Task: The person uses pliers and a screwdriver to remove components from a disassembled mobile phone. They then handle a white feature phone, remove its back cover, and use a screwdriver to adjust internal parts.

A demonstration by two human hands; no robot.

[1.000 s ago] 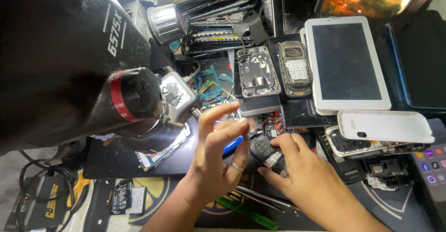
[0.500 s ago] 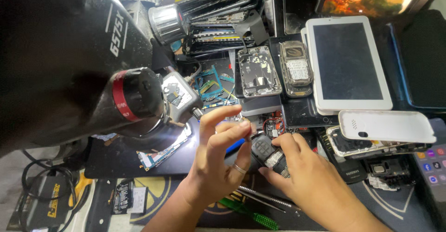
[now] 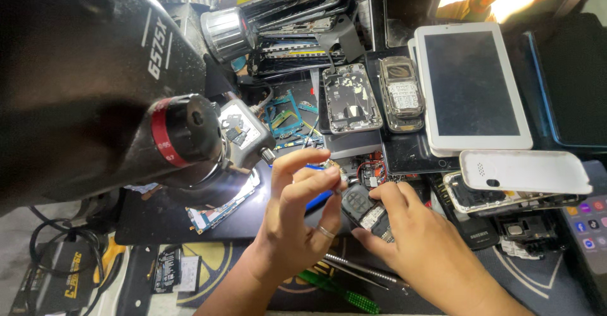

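In the head view, the right hand (image 3: 422, 246) held a small dark phone body (image 3: 368, 211) from its right side, thumb and fingertips closed on its edge, while the left hand (image 3: 302, 218) met it from the left with fingers curled; a blue-handled tool (image 3: 318, 197) showed between those fingers, its tip at the phone's upper left corner, though how tightly the left hand pinched it I could not tell. A ring sat on one left finger. Just below the grip lay metal tweezers (image 3: 357, 270) and a green-handled screwdriver (image 3: 338, 292) on the dark work mat (image 3: 221, 272). Left of and above the grip loomed a black microscope (image 3: 126, 101) with a red ring. Above the grip lay a stripped phone frame (image 3: 349, 98), an old keypad phone (image 3: 403, 92) and a white tablet (image 3: 471, 85); to its right lay a white phone cover (image 3: 525, 172).
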